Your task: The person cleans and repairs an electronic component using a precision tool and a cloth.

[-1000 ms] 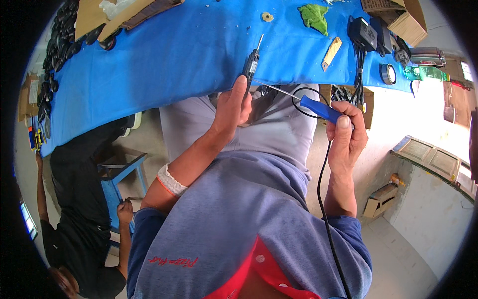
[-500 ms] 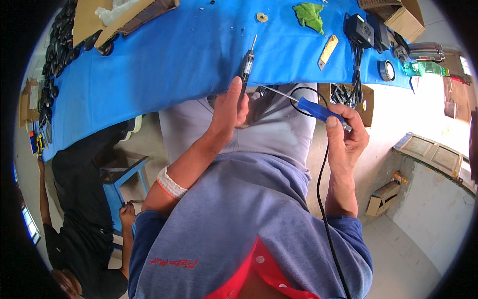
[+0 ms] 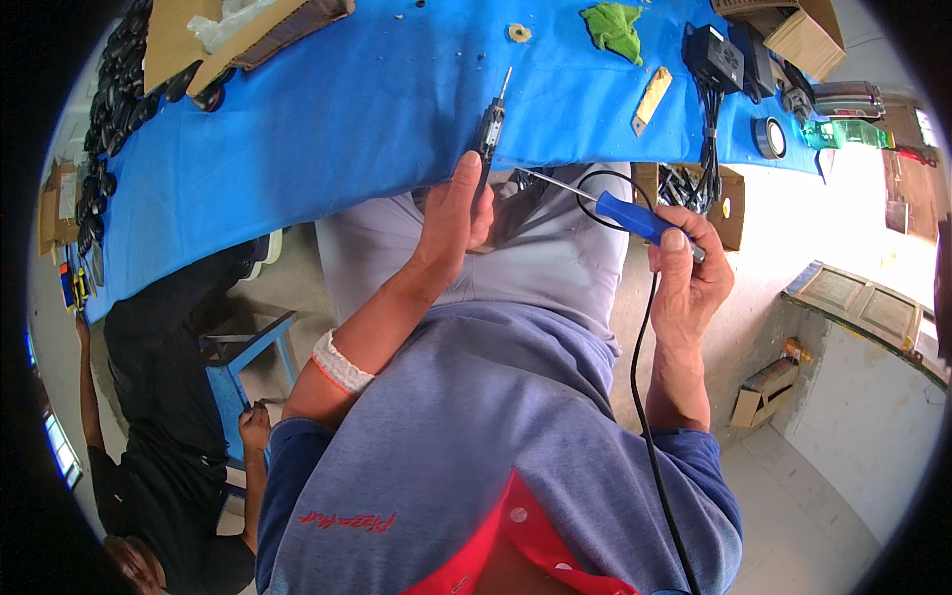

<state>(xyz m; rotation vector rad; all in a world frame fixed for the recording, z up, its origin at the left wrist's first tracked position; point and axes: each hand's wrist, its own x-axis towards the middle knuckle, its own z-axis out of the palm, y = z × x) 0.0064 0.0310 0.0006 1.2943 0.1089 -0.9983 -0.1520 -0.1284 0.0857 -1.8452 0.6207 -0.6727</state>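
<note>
My left hand (image 3: 456,218) is closed around a slim black tool (image 3: 490,134) with a thin metal tip that points away from me; its exact kind is unclear. Between the thumb and fingers of my right hand (image 3: 691,268) is a screwdriver (image 3: 630,215) with a blue handle. Its metal shaft slants up and left, the end close to the black tool's lower part; I cannot tell whether they touch. A black cable (image 3: 640,382) loops around near the screwdriver and runs down over my shirt.
The blue-covered table (image 3: 347,109) holds a green cloth (image 3: 613,32), a yellow-handled blade (image 3: 652,101), a black adapter (image 3: 714,58), a tape roll (image 3: 769,139) and an open carton (image 3: 297,28). Several black pieces (image 3: 114,109) line its left side. Another person (image 3: 169,397) sits at the left.
My right thumb has shifted slightly along the screwdriver's handle, which has turned a little. The left hand and the black tool stay almost where they were.
</note>
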